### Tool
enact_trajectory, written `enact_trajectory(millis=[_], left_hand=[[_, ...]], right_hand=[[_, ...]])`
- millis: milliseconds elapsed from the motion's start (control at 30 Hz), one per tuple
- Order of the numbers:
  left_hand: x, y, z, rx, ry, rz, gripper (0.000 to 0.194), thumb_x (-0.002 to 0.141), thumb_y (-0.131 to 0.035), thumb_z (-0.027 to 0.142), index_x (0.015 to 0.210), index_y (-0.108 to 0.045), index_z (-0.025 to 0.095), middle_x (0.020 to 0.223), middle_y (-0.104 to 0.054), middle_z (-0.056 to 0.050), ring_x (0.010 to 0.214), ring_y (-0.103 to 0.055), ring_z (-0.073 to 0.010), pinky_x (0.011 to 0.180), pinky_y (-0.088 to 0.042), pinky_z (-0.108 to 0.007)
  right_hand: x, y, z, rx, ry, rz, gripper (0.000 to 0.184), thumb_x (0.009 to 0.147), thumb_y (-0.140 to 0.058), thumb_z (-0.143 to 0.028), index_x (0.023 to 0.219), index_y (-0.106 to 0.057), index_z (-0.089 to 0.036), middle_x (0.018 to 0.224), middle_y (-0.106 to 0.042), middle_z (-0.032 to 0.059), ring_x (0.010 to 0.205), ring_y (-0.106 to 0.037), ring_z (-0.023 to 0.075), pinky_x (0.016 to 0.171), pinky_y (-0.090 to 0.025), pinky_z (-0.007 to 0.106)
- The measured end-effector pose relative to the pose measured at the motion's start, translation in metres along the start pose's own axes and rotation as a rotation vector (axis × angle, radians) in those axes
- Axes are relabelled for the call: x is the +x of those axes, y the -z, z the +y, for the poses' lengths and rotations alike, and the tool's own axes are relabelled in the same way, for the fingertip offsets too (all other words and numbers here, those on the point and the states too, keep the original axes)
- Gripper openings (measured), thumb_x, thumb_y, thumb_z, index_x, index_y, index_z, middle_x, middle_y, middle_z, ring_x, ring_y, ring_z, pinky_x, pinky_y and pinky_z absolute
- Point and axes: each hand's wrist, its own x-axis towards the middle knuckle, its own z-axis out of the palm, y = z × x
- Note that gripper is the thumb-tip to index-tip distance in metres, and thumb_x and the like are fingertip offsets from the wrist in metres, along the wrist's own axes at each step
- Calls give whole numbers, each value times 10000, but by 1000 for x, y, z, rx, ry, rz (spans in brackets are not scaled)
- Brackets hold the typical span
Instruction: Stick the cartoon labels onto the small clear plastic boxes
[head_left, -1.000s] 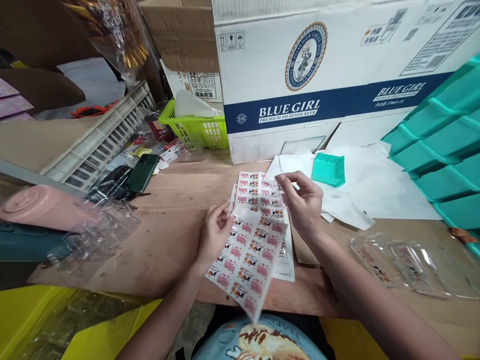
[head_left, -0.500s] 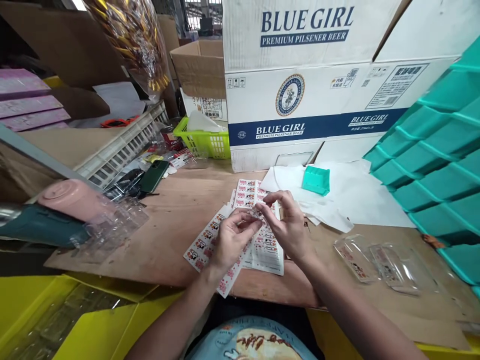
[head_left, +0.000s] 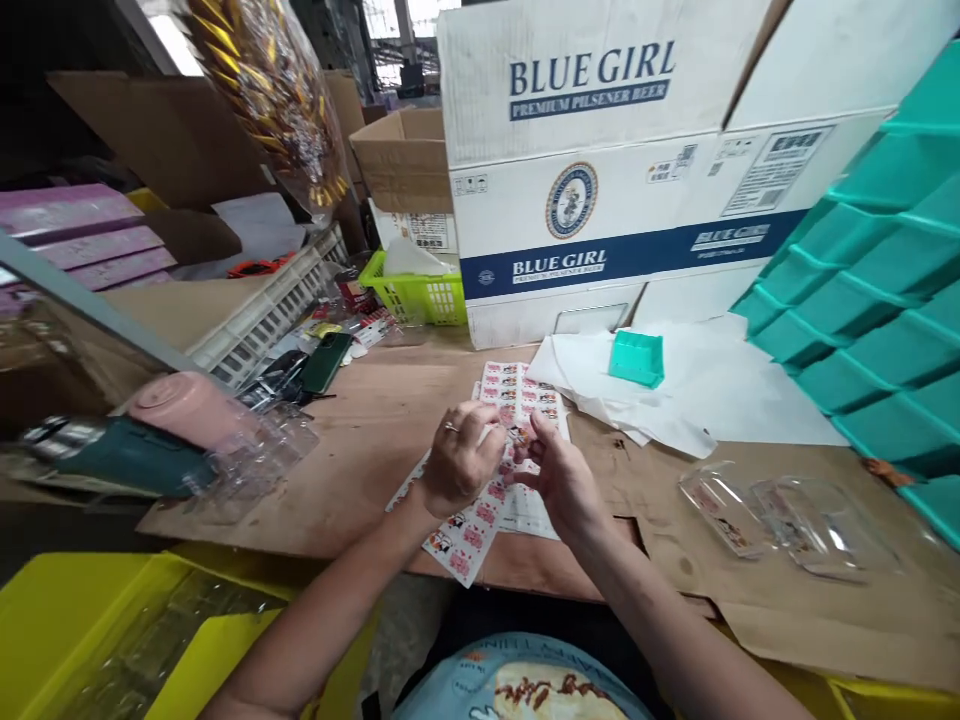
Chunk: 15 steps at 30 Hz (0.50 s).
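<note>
My left hand [head_left: 463, 458] is closed, back upward, with a ring on one finger and its fingertips pressed together. Facing it is my right hand [head_left: 561, 478], its fingers curled inward beside the left fingertips. A small piece with a cartoon print [head_left: 518, 436] shows between the hands; its shape is mostly hidden by the fingers. Under both hands lie sticker sheets [head_left: 472, 530] printed with pink and cartoon figures, overlapping on the wooden table. To the right, several clear plastic cases [head_left: 724, 515] lie on brown cardboard, with cartoon stickers visible on them.
A teal tray [head_left: 637, 359] rests on white paper [head_left: 720, 390]. Behind stand a white beer carton [head_left: 540, 315] and a green basket [head_left: 427, 300]. Teal bins [head_left: 847, 330] are stacked right. Left are a pink bottle [head_left: 184, 410], clear plastic pieces [head_left: 255, 460] and a dark phone [head_left: 327, 362].
My left hand has turned over, back upward, and its fingers have curled in. My right hand has lowered and rotated beside it. The camera view has shifted slightly.
</note>
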Motion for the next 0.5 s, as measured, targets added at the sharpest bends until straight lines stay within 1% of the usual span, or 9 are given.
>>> enact_trajectory(millis=[100,167,233,267,300,367,433,467,500], left_hand=[[-1,3,4,12,-15,-74,169,911,-528,167,949,-684,219,1090,-658,-132,1108,-593,-293,968,-463,-458],[-3,11,7,49,-9,-122,202,930,-504,188,999,-693,210,1107,-650,-152,1109,-598,-308,980,-454,-454],[-9,27,6,78,11,-153,252,923,-560,292,1137,-667,211,1144,-635,-162,1131,-590,-321,1016,-446,-436],[-16,40,2,97,39,-140,373,893,-616,358,1236,-621,212,1184,-617,-166,1163,-573,-327,1041,-438,-429],[-27,56,-5,130,87,-84,537,848,-675,413,1331,-552,214,1239,-586,-170,1207,-545,-333,1068,-428,-427],[-59,96,-26,260,266,156,839,758,-768,453,1467,-386,218,1375,-473,-186,1320,-447,-349,1125,-377,-458],[-97,139,-56,466,539,528,962,719,-804,447,1502,-301,203,1484,-331,-206,1411,-314,-381,1168,-281,-520],[-115,157,-71,516,687,637,1004,720,-797,467,1515,-255,182,1520,-274,-221,1438,-254,-394,1179,-229,-544],[-131,171,-84,488,825,679,1006,736,-772,499,1517,-233,164,1523,-267,-234,1441,-238,-404,1174,-212,-559]], right_hand=[[4,1,4,-53,-33,-28,337,676,-827,-468,719,-660,-178,703,-528,-10,630,-506,129,538,-553,268],[5,6,7,-134,18,-35,314,668,-835,-448,709,-673,-181,737,-553,5,685,-532,146,592,-566,281],[6,17,9,-281,115,-17,303,677,-825,-462,738,-685,-199,777,-598,20,747,-565,171,641,-562,284],[6,23,8,-376,169,10,305,683,-816,-477,761,-689,-211,795,-620,23,768,-578,181,648,-554,275],[6,30,6,-475,215,38,313,693,-801,-500,787,-690,-223,806,-638,25,775,-587,188,641,-544,266],[5,41,2,-647,268,90,346,714,-755,-559,826,-684,-240,804,-661,29,739,-593,193,578,-518,251],[3,45,-1,-744,285,100,378,729,-712,-604,844,-672,-246,795,-673,36,707,-606,203,531,-504,251],[2,44,-1,-764,301,84,386,734,-696,-615,843,-666,-245,792,-677,41,705,-616,209,531,-510,253],[1,40,0,-771,327,62,388,739,-687,-618,838,-660,-243,789,-680,43,713,-626,212,549,-521,255]])
